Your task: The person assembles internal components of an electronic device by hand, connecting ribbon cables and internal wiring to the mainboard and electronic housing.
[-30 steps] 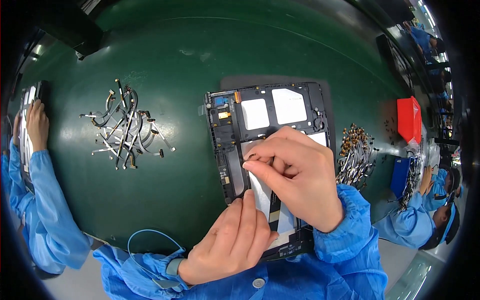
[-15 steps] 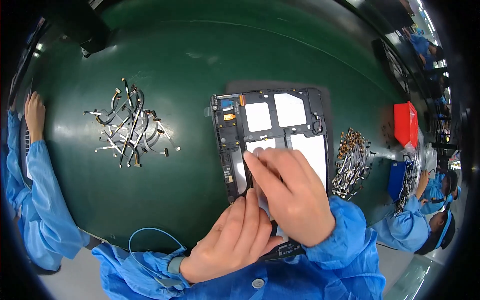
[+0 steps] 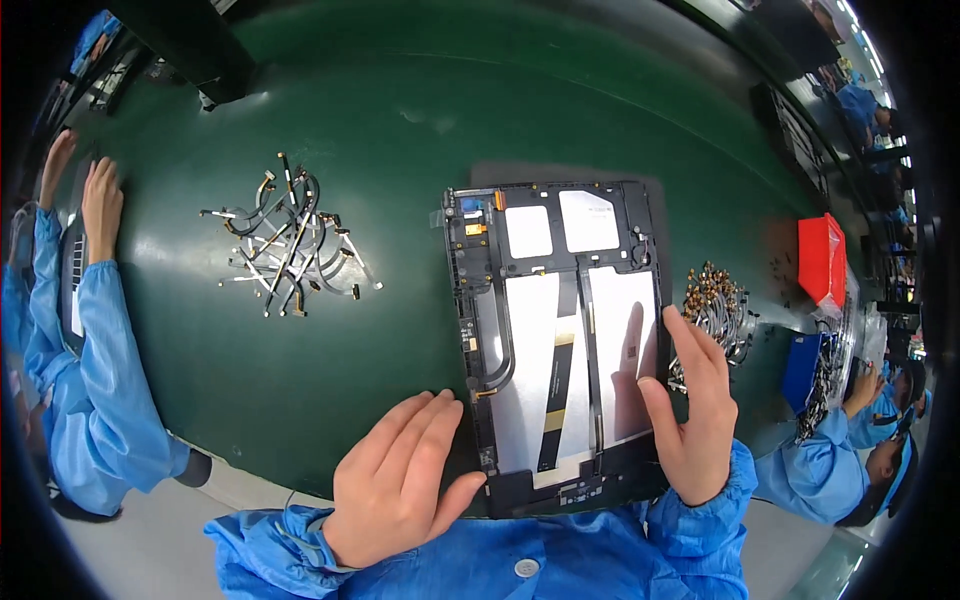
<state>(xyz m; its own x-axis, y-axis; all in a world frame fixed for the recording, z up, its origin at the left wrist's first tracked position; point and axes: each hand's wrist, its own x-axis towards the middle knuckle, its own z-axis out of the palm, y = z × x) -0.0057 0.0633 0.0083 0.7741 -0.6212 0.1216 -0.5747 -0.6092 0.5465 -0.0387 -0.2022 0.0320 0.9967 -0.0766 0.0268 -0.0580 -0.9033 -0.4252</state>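
Observation:
An opened tablet frame (image 3: 555, 330) lies flat on the green table (image 3: 400, 130), with white panels and black flex strips inside. My left hand (image 3: 400, 480) rests palm down at its lower left corner, thumb against the frame's edge. My right hand (image 3: 690, 410) lies along the frame's right edge, fingers straight and apart, fingertips touching the rim. Neither hand grips anything.
A heap of loose flex cables (image 3: 290, 240) lies left of the frame. A pile of small connectors (image 3: 715, 305) sits to its right, with a red bin (image 3: 822, 258) and a blue bin (image 3: 800, 370) beyond. Other people in blue sleeves (image 3: 100, 330) work at both sides.
My right hand has come off the middle of the frame and moved to its right edge. My left hand has slid down to the lower left corner. The frame's inside now shows fully.

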